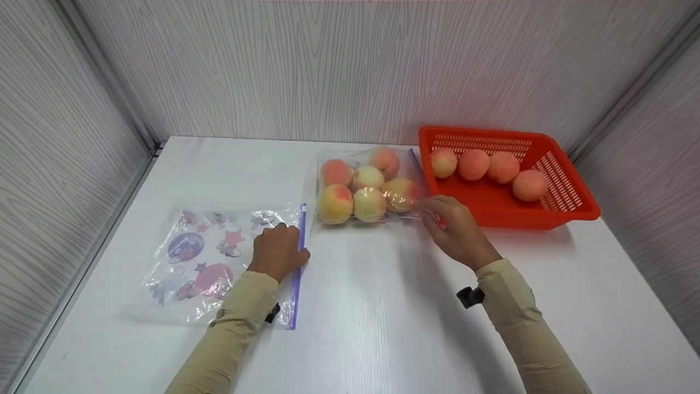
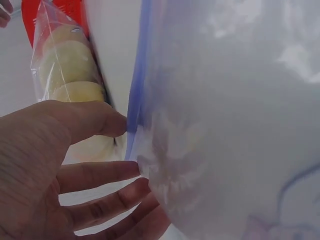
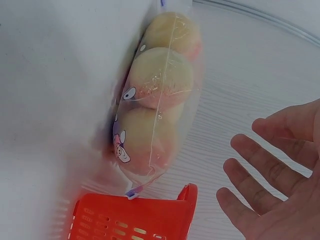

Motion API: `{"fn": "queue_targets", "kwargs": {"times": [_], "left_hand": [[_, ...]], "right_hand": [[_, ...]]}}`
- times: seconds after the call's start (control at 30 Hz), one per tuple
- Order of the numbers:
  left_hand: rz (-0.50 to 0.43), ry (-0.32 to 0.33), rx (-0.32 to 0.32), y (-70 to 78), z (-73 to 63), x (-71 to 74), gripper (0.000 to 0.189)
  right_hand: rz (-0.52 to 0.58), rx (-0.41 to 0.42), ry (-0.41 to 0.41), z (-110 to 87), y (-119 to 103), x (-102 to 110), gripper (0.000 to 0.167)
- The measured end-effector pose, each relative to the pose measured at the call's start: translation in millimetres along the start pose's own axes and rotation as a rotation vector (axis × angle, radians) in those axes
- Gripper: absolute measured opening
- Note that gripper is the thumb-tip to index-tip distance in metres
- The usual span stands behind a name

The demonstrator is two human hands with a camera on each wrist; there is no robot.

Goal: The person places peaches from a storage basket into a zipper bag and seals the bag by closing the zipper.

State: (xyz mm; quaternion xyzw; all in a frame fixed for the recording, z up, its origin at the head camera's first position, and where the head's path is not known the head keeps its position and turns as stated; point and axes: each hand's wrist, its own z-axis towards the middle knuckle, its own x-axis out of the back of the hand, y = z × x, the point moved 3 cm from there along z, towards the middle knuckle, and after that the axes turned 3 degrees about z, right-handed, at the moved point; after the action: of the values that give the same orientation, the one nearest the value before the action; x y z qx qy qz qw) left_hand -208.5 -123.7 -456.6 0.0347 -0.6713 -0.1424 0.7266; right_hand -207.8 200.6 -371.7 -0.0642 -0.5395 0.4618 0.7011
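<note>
The left hand [image 1: 278,249] is on the flat bag [image 1: 210,262], at its right side. The thumb touches the purple strip [image 1: 298,290] of this bag, and the fingertips touch the clear plastic next to it. In the left wrist view a gap shows between thumb and fingers, so I cannot tell whether this hand pinches the bag firmly. The flat bag lies on the left part of the white table [image 1: 355,306], with pink, purple and blue pictures printed on it; among them are stars and round shapes.

The right hand [image 1: 456,230] is wide, its fingers spread and holding nothing. From the head it seems to cover the near right corner of the full bag [image 1: 358,189], but the right wrist view shows the hand apart from it.

The full bag is at the far middle of the table and contains six visible peaches [image 1: 369,205]. Its purple closing edge [image 1: 416,164] is on the right, just beside the red basket [image 1: 508,216]. The basket stands at the far right, and four loose peaches [image 1: 473,164] lie in it. Behind the table is a pale wall [image 1: 355,65] with a wood-like pattern. Both arms wear beige sleeves [image 1: 235,323].
</note>
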Motion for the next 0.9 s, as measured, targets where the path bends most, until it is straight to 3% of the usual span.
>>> {"fn": "queue_targets", "kwargs": {"times": [0.3,0.67,0.9], "left_hand": [[0.014,0.024,-0.038,12.5,-0.1,-1.8,0.023],[-0.007,0.016,-0.048,23.1,-10.8,-4.5,0.021],[-0.025,-0.001,-0.060,36.0,-19.2,-5.8,0.018]], "right_hand": [[-0.009,-0.010,-0.004,-0.7,0.9,0.0,0.024],[0.018,-0.046,-0.039,1.6,0.0,-3.5,0.023],[0.024,-0.012,-0.024,1.7,-0.6,-4.9,0.021]]}}
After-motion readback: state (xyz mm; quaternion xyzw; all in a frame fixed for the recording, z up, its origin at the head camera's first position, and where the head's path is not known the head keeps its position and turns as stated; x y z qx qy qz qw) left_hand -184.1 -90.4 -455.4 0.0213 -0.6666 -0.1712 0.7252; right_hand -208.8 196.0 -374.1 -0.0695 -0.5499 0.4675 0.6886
